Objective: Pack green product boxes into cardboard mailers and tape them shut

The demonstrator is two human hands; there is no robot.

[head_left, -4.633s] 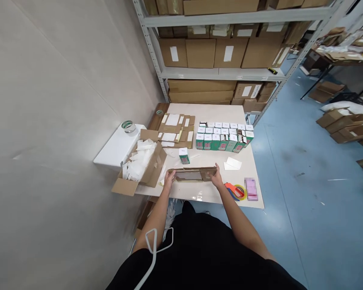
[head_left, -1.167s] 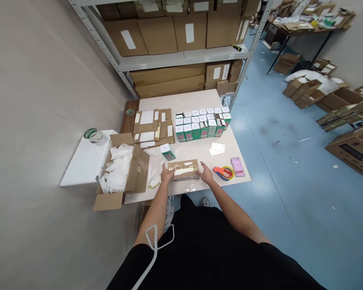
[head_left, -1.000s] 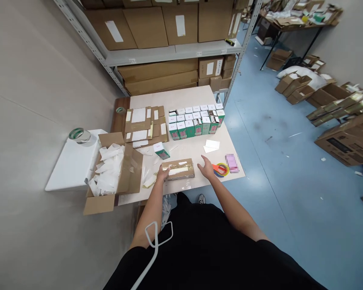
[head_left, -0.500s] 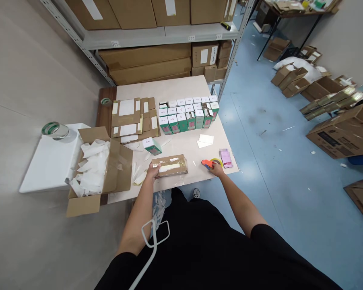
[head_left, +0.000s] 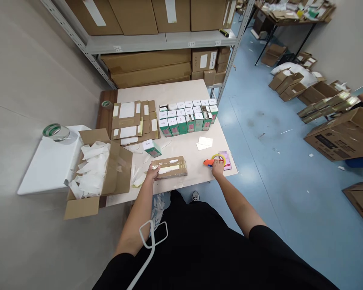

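Note:
My left hand (head_left: 153,172) is closed on the left end of a small taped cardboard box (head_left: 172,167) lying on the table, its thumb on top. My right hand (head_left: 217,168) grips a tape dispenser (head_left: 208,162) with an orange head and a yellow-edged roll, near the table's right edge. The fingers partly cover the dispenser. Under and beside it lies a pink item (head_left: 227,160), partly hidden. A single green-and-white box (head_left: 152,148) stands behind the cardboard box. Two white cards (head_left: 204,142) rest farther back.
Rows of green-and-white boxes (head_left: 186,121) stand at the back of the table. Flattened cardboard pieces (head_left: 128,121) lie left of them. An open carton (head_left: 118,169) of white wrapping is at the left. A metal shelf (head_left: 157,43) rises behind; a tape roll (head_left: 56,131) sits far left.
My right hand has shifted its grip over the roll, and the tape dispenser has turned, its roll now overlapping the pink item. My left hand stays on the cardboard box.

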